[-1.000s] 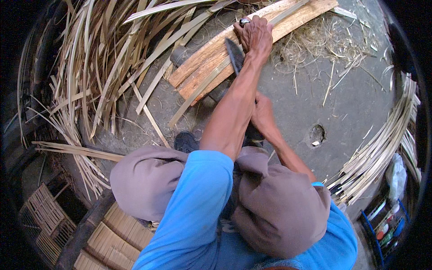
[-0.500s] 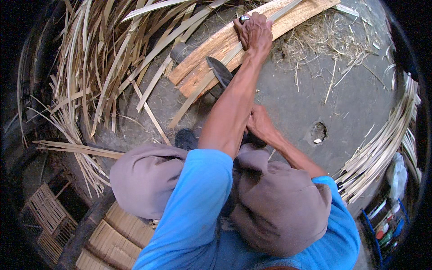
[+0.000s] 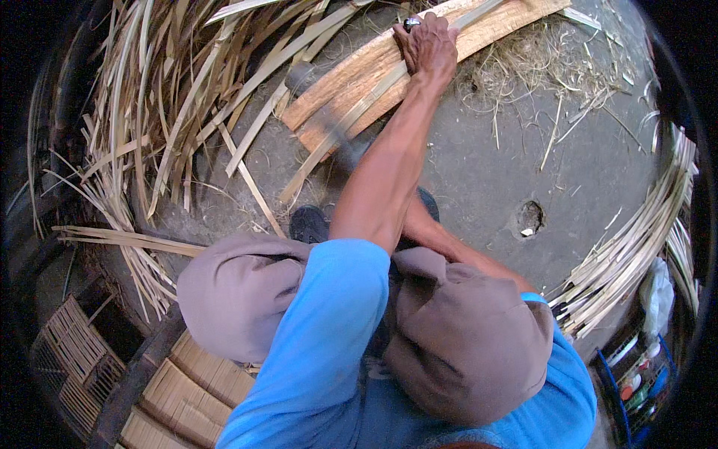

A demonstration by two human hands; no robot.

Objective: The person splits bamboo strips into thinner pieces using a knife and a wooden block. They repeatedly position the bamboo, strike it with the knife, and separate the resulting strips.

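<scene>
My left hand (image 3: 428,45) is closed over a long flat pale strip (image 3: 366,97), apparently bamboo, and presses it down on a wooden board (image 3: 329,96). A dark ring shows on one finger. The strip runs lengthwise over the board, its near end sticking out past the board's lower left end. Beneath my left forearm crosses my right arm (image 3: 423,224); that forearm hides the right hand. From behind it a knife blade (image 3: 338,138), smeared by motion, reaches out over the strip near the board's end.
A big heap of loose strips (image 3: 172,90) spreads at the left. Fine shavings (image 3: 538,75) lie on the grey floor right of the board. At the far right are a strip bundle (image 3: 636,232) and a blue rack (image 3: 632,382). The floor has a small hole (image 3: 529,217).
My right hand has slid forward and left, behind my left forearm. The knife blade, sharper before, is now blurred and sits lower left. My left hand has barely shifted.
</scene>
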